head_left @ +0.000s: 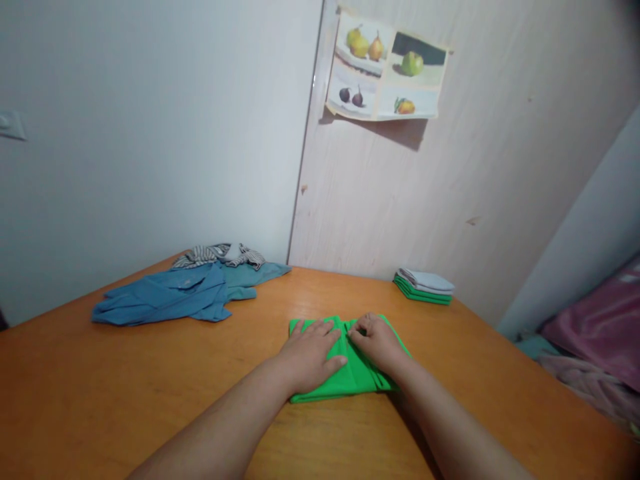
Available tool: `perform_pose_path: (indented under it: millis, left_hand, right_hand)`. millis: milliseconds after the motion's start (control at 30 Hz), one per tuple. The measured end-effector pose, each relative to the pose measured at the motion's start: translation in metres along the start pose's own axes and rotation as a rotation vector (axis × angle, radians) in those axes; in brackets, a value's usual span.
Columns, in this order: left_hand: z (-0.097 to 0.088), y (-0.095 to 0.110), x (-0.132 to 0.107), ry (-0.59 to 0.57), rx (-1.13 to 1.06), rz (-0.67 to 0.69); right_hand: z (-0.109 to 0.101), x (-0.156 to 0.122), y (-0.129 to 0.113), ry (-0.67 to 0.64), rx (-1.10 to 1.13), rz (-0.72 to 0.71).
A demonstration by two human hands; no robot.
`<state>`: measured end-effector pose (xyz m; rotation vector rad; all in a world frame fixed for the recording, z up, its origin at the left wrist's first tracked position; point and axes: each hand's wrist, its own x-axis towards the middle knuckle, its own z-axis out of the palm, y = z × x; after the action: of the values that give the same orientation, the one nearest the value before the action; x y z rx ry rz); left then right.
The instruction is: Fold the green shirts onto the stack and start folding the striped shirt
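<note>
A bright green cloth [350, 381], folded into a small rectangle, lies on the orange wooden table [150, 393] in front of me. My left hand [311, 353] rests flat on its left half, fingers stretched out. My right hand [377, 341] sits on the right half with its fingers curled, pinching a fold of the green cloth near the middle.
A pile of blue garments [175, 297] with a striped one [220, 254] lies at the far left. A small stack of folded cloths [425, 285] sits at the far right by the wall. A fruit poster [387, 67] hangs above. Pink bedding [600, 333] lies beyond the table's right edge.
</note>
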<state>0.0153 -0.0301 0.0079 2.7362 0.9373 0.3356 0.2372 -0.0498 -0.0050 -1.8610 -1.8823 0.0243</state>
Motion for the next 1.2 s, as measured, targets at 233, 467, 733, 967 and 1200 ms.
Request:
perform_pose_path:
  millis: [233, 467, 733, 967, 1200]
  left_hand:
    - [-0.001, 0.001, 0.0, -0.003, -0.007, 0.003]
    - [0.002, 0.0, 0.001, -0.007, -0.013, -0.002]
    - [0.004, -0.002, 0.001, -0.004, -0.015, 0.004]
    - [0.004, -0.001, 0.001, -0.007, -0.006, 0.003]
    - [0.002, -0.001, 0.001, -0.016, -0.002, 0.002]
  right_hand:
    - [0.0, 0.002, 0.007, 0.059, -0.01, 0.19]
    - [0.004, 0.004, 0.007, -0.006, 0.021, 0.202]
    - [0.013, 0.012, 0.03, 0.061, 0.318, 0.174]
    - [0.012, 0.009, 0.017, -0.006, 0.365, 0.147]
    - [-0.002, 0.007, -0.007, -0.057, -0.17, 0.213]
